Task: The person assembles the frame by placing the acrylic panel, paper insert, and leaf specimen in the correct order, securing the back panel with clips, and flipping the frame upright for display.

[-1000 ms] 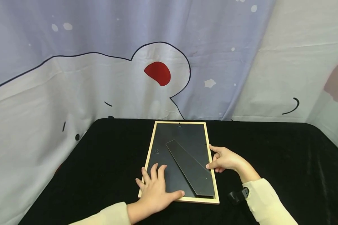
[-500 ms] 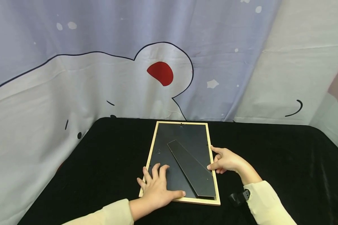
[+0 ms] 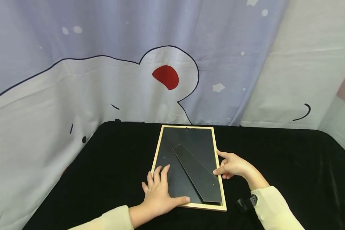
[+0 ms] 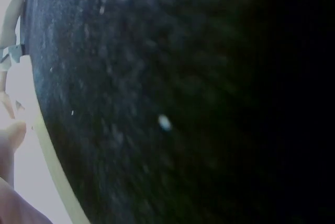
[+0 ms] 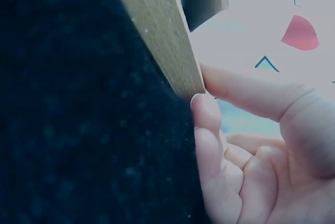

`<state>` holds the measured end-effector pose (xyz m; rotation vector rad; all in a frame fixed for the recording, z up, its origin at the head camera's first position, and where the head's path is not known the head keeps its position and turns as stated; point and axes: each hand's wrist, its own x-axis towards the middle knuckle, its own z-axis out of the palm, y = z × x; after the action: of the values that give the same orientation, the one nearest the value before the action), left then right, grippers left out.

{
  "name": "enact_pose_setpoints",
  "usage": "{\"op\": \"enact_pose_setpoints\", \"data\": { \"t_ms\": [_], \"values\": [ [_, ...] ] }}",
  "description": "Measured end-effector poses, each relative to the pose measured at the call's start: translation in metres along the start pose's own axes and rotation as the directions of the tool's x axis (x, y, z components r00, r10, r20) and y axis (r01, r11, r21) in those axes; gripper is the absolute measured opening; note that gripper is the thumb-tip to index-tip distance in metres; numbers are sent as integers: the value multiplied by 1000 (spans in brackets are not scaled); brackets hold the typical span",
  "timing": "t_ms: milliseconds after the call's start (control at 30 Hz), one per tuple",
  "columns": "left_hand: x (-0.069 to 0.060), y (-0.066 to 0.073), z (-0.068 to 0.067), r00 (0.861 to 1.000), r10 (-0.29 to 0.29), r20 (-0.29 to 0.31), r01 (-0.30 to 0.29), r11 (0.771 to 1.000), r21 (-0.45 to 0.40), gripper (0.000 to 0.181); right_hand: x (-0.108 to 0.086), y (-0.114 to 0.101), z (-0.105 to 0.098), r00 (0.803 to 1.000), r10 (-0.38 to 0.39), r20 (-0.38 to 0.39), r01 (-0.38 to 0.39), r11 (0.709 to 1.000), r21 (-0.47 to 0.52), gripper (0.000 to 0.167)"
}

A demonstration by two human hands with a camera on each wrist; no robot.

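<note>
A picture frame (image 3: 207, 207) with a pale wooden border lies back side up. Its black backing panel (image 3: 168, 153) carries a slanted easel stand (image 3: 196, 174). Across the frame's lower left corner rests my left hand (image 3: 158, 195), fingers spread and thumb along the bottom border. My right hand (image 3: 235, 165) holds the right border, thumb on top. In the right wrist view, the thumb and fingers pinch the wooden edge (image 5: 162, 30). The left wrist view catches only some fingers (image 4: 10, 135) and a strip of border (image 4: 57, 166) at its left side.
The frame lies on a table covered in black cloth (image 3: 276, 153). Behind and to the left hangs a pale printed curtain (image 3: 83, 83) that meets the table's back edge. A small black device (image 3: 245, 203) sits at my right wrist.
The head view has shifted slightly, so everything sits a little further right in it. Both hands keep nearly the same places on the picture frame.
</note>
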<state>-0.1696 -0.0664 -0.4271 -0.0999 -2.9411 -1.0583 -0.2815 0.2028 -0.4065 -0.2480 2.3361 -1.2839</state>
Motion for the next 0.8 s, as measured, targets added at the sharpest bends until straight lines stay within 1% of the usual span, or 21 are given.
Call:
{"op": "enact_pose_setpoints", "data": {
  "t_ms": [133,233,333,400,467,533,667,800],
  "values": [
    [0,-12,-6,1000,25,-10,-25,1000,10,131,1,3,-1,1000,17,-10,-17,1000,3,99],
    [0,-22,-13,999,31,-14,-31,999,42,140,2,2,-2,1000,26,-15,-26,1000,0,99],
    [0,-29,-20,1000,2,-5,-1,995,100,145,2,1,-4,999,36,-10,-36,999,-3,100],
    [0,-33,-25,1000,-27,12,25,991,135,146,2,0,-4,999,41,-3,-41,999,-10,100],
    [1,-37,-28,999,-42,31,37,987,154,144,3,0,-6,999,44,8,-44,999,-13,99],
    [2,-42,-31,998,-36,50,27,986,162,138,4,1,-8,999,40,22,-40,999,-17,98],
    [7,-48,-33,997,12,76,-24,988,152,118,7,4,-12,998,43,47,-43,999,4,96],
    [13,-49,-33,995,42,93,-51,994,100,107,11,8,-16,997,46,65,-48,998,29,94]
  ]
}}
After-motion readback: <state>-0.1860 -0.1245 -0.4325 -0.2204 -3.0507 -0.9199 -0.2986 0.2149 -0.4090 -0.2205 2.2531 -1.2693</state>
